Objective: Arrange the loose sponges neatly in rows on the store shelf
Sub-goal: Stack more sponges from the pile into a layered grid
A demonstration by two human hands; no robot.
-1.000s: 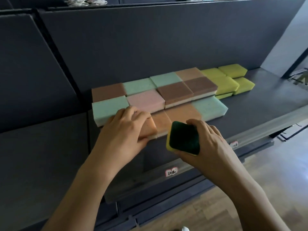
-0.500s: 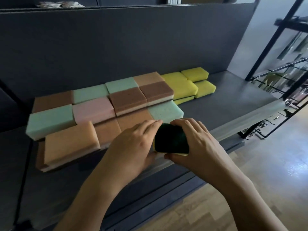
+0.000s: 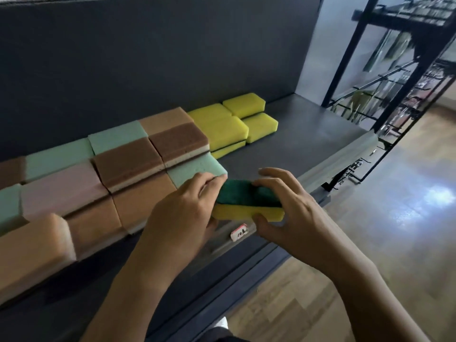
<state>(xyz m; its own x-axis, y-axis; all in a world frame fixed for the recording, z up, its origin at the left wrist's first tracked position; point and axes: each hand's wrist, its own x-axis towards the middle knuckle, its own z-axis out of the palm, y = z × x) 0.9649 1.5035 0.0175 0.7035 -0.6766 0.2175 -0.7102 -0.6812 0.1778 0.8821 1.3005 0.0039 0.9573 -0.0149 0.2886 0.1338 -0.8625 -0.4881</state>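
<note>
Gripping a green-topped yellow sponge (image 3: pixel 246 193) from both ends: curling the fingers of the left hand (image 3: pixel 180 218) over its left end, and pinching its right end with the right hand (image 3: pixel 296 213), thumb beneath and fingers arching over the top. Holding it level at the front edge of the shelf (image 3: pixel 296 144), just above a small price tag (image 3: pixel 238 233) and right beside a mint sponge (image 3: pixel 195 169) ending the front row. Facing rows of orange, pink, mint and brown-topped sponges (image 3: pixel 177 141) further back, and stacked yellow sponges (image 3: pixel 222 127) to their right.
</note>
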